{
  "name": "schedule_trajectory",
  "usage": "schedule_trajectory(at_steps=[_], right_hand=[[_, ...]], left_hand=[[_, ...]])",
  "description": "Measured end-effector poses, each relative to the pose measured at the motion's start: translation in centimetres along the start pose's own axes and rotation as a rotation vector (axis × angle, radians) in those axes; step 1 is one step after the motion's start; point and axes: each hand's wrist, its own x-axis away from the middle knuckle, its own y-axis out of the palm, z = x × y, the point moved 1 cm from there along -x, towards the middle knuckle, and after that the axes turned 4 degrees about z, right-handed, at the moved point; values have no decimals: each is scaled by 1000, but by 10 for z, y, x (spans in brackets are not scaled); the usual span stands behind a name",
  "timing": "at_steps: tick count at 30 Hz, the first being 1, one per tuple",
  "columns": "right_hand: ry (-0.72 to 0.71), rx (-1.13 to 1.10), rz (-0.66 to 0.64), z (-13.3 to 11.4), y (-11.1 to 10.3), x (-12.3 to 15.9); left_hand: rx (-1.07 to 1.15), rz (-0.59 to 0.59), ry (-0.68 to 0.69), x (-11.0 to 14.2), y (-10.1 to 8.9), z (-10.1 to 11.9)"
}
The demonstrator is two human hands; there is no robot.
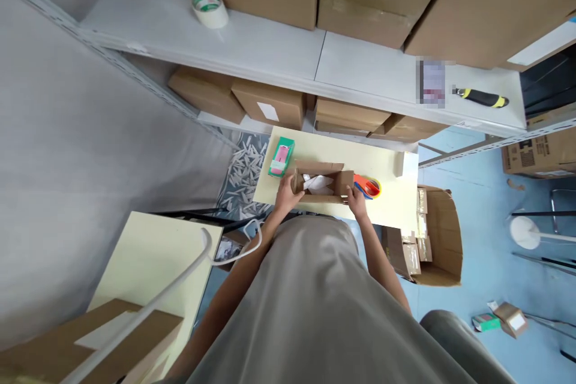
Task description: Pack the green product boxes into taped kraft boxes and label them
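A small open cardboard box [320, 198] sits on the pale yellow table [382, 216], its flaps up and white paper [317, 183] inside. My left hand [287, 193] grips the box's left end, fingers on the outside and thumb at the near edge. At the right end, my right hand [356, 201] pinches the flap and corner. A green box with a pink front [281, 157] lies just beyond my left hand. Right beside my right hand is an orange, yellow and blue tape dispenser or roll [368, 186]; its exact kind is unclear.
A shelf [270, 48] above the table's far side bears large cartons, a tape roll [210, 10] and a black-yellow knife [481, 98]. A white box [407, 164] stands at the table's right. An open carton [443, 234] holds several small boxes. White strips [245, 174] lie at left.
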Motion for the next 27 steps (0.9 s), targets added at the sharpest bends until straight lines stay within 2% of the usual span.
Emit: schedule_trajectory(at_steps=[4,8,12,17,19,23,27], right_hand=[[0,-14,-41,-2,2,-4],[-9,-45,-35,0,1,-5],[-26,0,13,1,-5,-7],[-99,88,-5,-5,-11,-11],[-137,134,-2,-9,-12,-10],[-160,191,25,-16,-14,-5],[-154,172,58,-24,-20,0]], left_hand=[[89,-76,-106,-4,3,-5],[158,-35,-125,-10,1,-2],[131,60,-154,-31,-12,5],[-183,285,-149,-71,-38,7],[-267,265,-196,-82,-41,5],[-289,136,-318,-88,-38,2],[-314,129,-381,-89,-44,0]])
